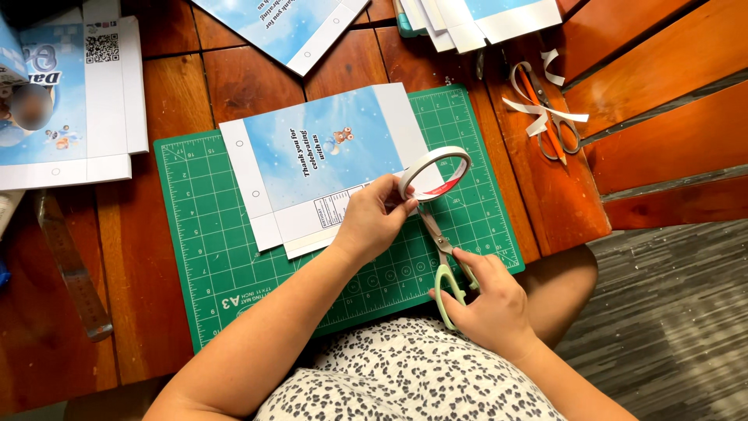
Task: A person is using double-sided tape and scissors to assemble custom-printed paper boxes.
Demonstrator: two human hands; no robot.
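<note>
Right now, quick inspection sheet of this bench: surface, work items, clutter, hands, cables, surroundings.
Surface: green cutting mat on a brown wooden table.
Work items: blue printed sheet lies flat on the mat; tape roll held above its right edge; green-handled scissors, blades pointing toward the roll.
Clutter: second pair of scissors with white paper strips at right; more printed sheets at left and along the top; clear ruler on the left.
Hands: left hand grips the tape roll; right hand is in the scissors' handles.
Cables: nothing seen.
Surroundings: wooden slats at right, grey floor below.
</note>
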